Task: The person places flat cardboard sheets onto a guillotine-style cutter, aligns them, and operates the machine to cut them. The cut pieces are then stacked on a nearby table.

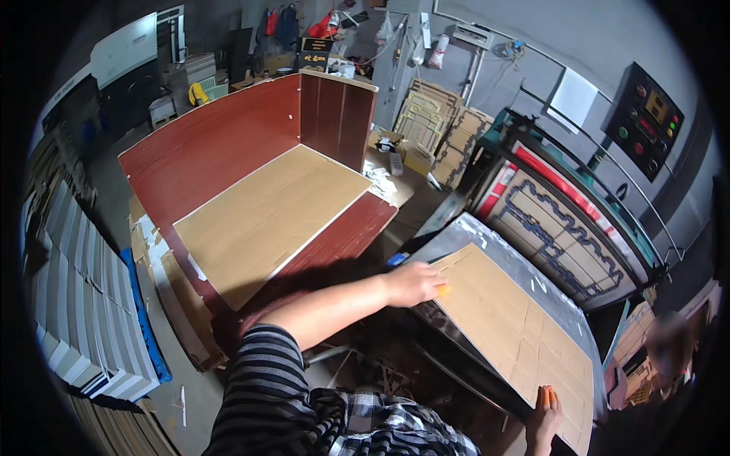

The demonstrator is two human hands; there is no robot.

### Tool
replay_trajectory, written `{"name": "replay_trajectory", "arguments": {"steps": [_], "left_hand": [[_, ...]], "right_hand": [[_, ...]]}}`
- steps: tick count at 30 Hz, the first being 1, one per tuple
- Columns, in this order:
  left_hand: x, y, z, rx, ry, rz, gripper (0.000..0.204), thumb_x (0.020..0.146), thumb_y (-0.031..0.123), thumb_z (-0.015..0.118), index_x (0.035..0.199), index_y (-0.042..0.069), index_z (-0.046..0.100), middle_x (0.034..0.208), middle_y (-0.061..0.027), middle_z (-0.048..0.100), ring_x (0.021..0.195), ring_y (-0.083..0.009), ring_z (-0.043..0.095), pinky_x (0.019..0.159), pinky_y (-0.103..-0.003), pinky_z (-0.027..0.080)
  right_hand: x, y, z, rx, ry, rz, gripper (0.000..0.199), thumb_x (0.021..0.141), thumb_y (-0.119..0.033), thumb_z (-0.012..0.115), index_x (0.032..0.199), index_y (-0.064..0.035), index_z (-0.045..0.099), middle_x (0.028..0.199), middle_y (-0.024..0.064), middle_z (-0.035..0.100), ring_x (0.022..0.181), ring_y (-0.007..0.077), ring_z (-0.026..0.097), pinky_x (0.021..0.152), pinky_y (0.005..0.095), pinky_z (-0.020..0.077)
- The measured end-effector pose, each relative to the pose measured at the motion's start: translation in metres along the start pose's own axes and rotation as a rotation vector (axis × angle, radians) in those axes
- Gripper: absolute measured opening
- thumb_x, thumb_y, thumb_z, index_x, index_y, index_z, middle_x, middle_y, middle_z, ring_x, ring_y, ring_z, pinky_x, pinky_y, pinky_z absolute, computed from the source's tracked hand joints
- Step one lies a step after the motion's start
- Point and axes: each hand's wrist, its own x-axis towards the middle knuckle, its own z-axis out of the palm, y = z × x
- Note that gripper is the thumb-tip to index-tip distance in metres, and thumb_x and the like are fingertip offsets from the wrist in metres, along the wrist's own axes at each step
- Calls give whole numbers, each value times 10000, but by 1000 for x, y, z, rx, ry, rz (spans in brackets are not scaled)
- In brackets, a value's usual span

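Note:
A brown cardboard sheet [517, 327] with crease lines lies on the grey metal bed [487, 228] of a die-cutting press. My left hand [414, 285] is closed on the far left corner of that sheet, with orange finger covers at the fingertips. At the sheet's near edge my right hand [544, 419] also grips it, its orange-covered fingers on top and the thumb hidden. Facing the bed, the raised tilted plate of the press bears a cutting die [563, 239] with dark rubber strips round an irregular outline.
To the left, a stack of brown cardboard [274, 213] lies in a dark red wooden corner stand [220, 118]. Grey-white sheets are piled [91, 273] at far left. Several dies [426, 114] lean on the back wall. A control panel [645, 120] with buttons hangs at upper right.

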Motion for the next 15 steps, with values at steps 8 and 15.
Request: {"name": "replay_trajectory", "arguments": {"steps": [8,15], "left_hand": [[-14,-39,-300,214,-180,-315,209,787,57,593,952,122,702,934,-123,675,867,-318,642,745,-379,531],[-232,94,-435,903,-69,-723,458,705,-33,597,1152,59,637,1181,-147,642,1128,-339,591,997,-456,443]], "right_hand": [[122,-142,-65,283,90,-75,651,650,141,492,1254,-82,587,1260,170,583,1121,341,589,953,392,485],[268,-336,-65,568,359,-650,559,711,44,570,1253,-92,588,1262,161,580,1108,341,587,983,422,458]]}}
